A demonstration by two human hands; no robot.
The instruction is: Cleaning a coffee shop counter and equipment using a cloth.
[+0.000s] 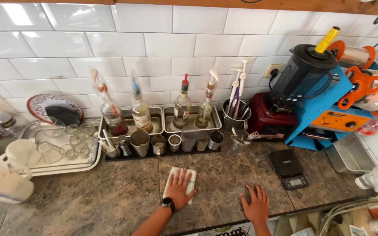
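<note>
The left hand (179, 187) lay flat, fingers spread, pressing a white cloth (180, 182) onto the counter (110, 196) before the metal cups (167, 142); the right hand (256, 205) rested open on the counter, holding nothing

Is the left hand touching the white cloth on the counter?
Touching. The head view shows the left hand pressed flat on the white cloth, fingers spread over it, on the counter.
</note>
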